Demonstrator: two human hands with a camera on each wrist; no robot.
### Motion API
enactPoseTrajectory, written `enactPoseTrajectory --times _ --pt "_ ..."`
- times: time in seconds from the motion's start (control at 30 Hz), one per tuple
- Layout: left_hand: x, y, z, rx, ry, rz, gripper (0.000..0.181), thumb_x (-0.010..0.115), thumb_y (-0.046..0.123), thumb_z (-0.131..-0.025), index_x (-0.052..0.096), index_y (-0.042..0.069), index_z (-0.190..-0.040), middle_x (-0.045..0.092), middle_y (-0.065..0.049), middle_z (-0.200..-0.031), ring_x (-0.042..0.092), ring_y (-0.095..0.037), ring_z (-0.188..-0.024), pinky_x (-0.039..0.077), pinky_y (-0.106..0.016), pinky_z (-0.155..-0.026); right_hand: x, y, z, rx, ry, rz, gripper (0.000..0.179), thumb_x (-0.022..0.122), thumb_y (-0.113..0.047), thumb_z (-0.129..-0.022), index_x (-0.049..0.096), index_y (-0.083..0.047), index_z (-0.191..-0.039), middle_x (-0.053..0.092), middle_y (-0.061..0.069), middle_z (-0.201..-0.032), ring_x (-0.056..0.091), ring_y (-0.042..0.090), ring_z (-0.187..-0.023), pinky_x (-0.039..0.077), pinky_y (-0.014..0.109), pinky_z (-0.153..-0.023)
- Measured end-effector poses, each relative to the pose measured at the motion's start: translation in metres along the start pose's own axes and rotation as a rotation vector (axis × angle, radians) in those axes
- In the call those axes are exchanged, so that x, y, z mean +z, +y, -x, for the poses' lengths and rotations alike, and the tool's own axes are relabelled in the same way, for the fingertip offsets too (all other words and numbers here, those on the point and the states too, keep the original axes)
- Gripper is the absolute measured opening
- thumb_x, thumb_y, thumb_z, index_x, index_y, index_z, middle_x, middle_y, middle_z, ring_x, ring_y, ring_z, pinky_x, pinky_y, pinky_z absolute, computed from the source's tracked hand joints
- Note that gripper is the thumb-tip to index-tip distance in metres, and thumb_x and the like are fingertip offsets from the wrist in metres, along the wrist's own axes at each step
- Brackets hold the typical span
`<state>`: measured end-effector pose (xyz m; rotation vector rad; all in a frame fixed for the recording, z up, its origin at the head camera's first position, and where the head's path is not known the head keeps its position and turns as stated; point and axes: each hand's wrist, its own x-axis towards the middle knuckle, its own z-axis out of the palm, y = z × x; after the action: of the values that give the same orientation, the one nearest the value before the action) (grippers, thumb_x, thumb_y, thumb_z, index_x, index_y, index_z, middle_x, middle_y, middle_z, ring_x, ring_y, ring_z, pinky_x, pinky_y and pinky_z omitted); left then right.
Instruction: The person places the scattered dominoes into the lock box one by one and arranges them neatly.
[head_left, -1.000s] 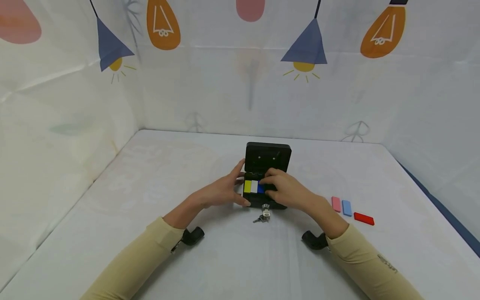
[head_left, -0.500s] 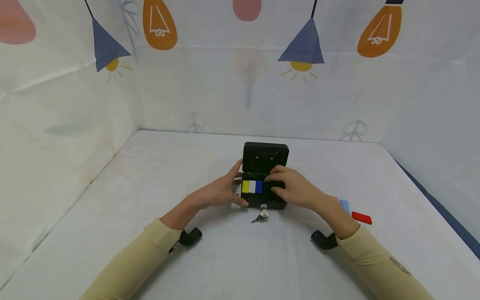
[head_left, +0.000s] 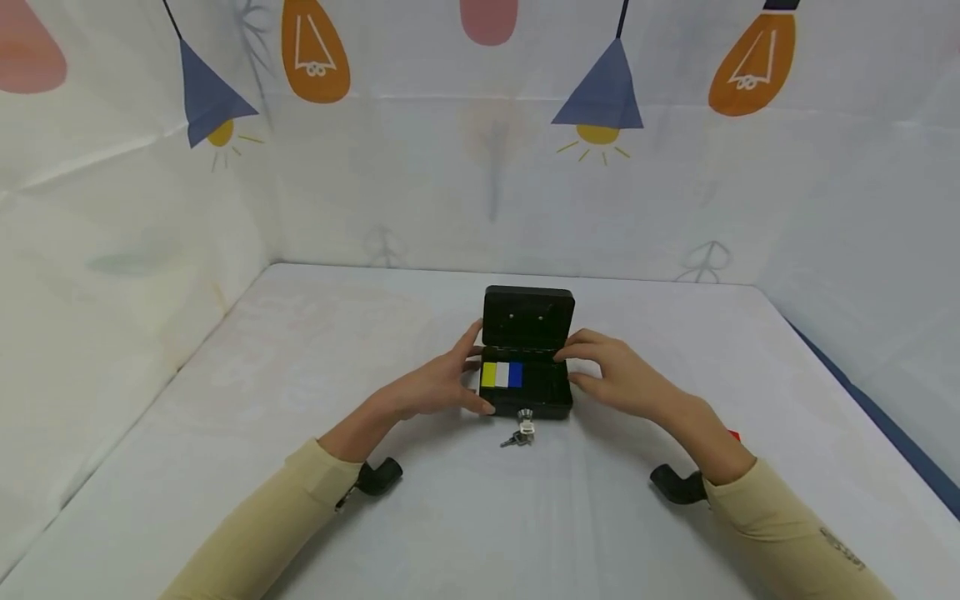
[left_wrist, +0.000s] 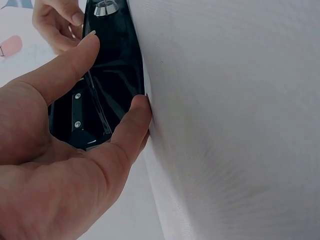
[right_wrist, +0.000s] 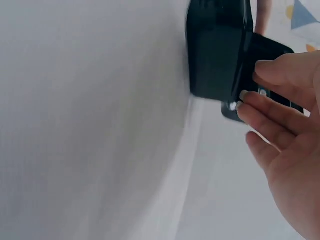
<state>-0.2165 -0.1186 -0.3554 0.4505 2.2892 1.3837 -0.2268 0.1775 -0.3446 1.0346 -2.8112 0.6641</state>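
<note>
A small black metal cash box (head_left: 546,409) stands on the table with its lid (head_left: 527,317) raised. Flat yellow (head_left: 489,374), white (head_left: 502,375) and blue (head_left: 515,375) blocks lie side by side in its left half. A key sits in the front lock, and more keys (head_left: 517,437) hang from it. My left hand (head_left: 431,387) holds the box's left end, thumb at the front corner and fingers along the side. At the right end, my right hand (head_left: 626,379) hovers with loosely bent fingers, nothing between them. In the right wrist view its fingertips (right_wrist: 245,95) are near the box's edge.
A red block (head_left: 734,434) peeks out from behind my right forearm, which hides the table there. Black wrist-camera mounts (head_left: 678,485) stick out under both cuffs. A white table (head_left: 360,317) surrounds the box, with printed cloth walls behind and beside it.
My right hand has drawn out of the box to the right, uncovering the blue block. Its forearm now hides the pink and light-blue blocks. My left hand stays at the box.
</note>
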Motion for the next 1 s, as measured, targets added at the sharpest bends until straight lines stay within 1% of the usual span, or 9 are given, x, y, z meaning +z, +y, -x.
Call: enactPoseTrajectory --times 0.1,0.23,0.4,0.5,0.67,0.8,1.0 --pt "0.0 0.0 0.0 -0.002 0.003 0.001 0.127 0.085 0.011 -0.077 -0.008 0.047 -0.155 0.025 -0.002 -0.164 0.029 -0.025 -0.152 0.029 -0.055 -0.118 -0.005 0.007 0.004 0.009 0.008 0.001 0.032 0.069 -0.003 -0.089 0.069 -0.008 -0.12 0.064 0.007 -0.123 0.061 0.027 -0.115 0.053 0.048 -0.095" --pt "0.0 -0.001 -0.001 -0.002 0.0 -0.006 0.127 0.085 0.012 -0.077 -0.008 0.047 -0.156 0.024 -0.002 -0.164 0.029 -0.025 -0.152 0.029 -0.055 -0.118 -0.013 0.017 0.011 0.051 -0.003 0.013 0.034 0.072 -0.007 -0.088 0.069 -0.009 -0.121 0.063 0.006 -0.125 0.06 0.029 -0.119 0.052 0.05 -0.097" --pt "0.0 -0.001 -0.001 -0.009 0.001 -0.003 0.127 0.086 0.012 -0.077 -0.008 0.048 -0.155 0.024 -0.001 -0.164 0.029 -0.024 -0.152 0.028 -0.055 -0.118 -0.025 0.028 0.022 0.128 -0.055 -0.003 0.038 0.071 -0.011 -0.089 0.066 -0.01 -0.126 0.062 0.007 -0.13 0.055 0.031 -0.125 0.048 0.054 -0.101" --pt "0.0 -0.001 0.0 -0.01 0.005 -0.005 0.127 0.085 0.012 -0.077 -0.008 0.049 -0.155 0.024 -0.001 -0.164 0.029 -0.024 -0.152 0.029 -0.056 -0.118 -0.033 0.034 0.029 0.181 -0.089 -0.033 0.042 0.071 -0.013 -0.089 0.063 -0.01 -0.13 0.06 0.009 -0.134 0.052 0.033 -0.129 0.045 0.058 -0.103" --pt "0.0 0.0 0.001 -0.008 0.01 -0.006 0.126 0.085 0.012 -0.077 -0.008 0.05 -0.154 0.026 -0.002 -0.164 0.03 -0.025 -0.151 0.03 -0.056 -0.117 -0.045 0.041 0.042 0.249 -0.142 -0.069 0.049 0.071 -0.018 -0.091 0.058 -0.008 -0.136 0.058 0.013 -0.137 0.051 0.037 -0.129 0.042 0.062 -0.103" --pt "0.001 0.001 0.001 -0.01 0.015 -0.015 0.126 0.085 0.012 -0.077 -0.008 0.05 -0.154 0.028 -0.003 -0.163 0.03 -0.025 -0.151 0.029 -0.056 -0.118 -0.049 0.048 0.051 0.266 -0.172 -0.075 0.051 0.071 -0.02 -0.09 0.056 -0.007 -0.137 0.059 0.014 -0.135 0.052 0.037 -0.126 0.043 0.063 -0.101" --pt "0.0 0.001 0.001 -0.016 0.011 -0.01 0.127 0.085 0.012 -0.077 -0.008 0.05 -0.154 0.027 -0.003 -0.163 0.029 -0.025 -0.152 0.028 -0.057 -0.118 -0.05 0.058 0.063 0.268 -0.18 -0.065 0.052 0.073 -0.021 -0.089 0.057 -0.006 -0.136 0.061 0.013 -0.132 0.054 0.036 -0.123 0.045 0.062 -0.099"
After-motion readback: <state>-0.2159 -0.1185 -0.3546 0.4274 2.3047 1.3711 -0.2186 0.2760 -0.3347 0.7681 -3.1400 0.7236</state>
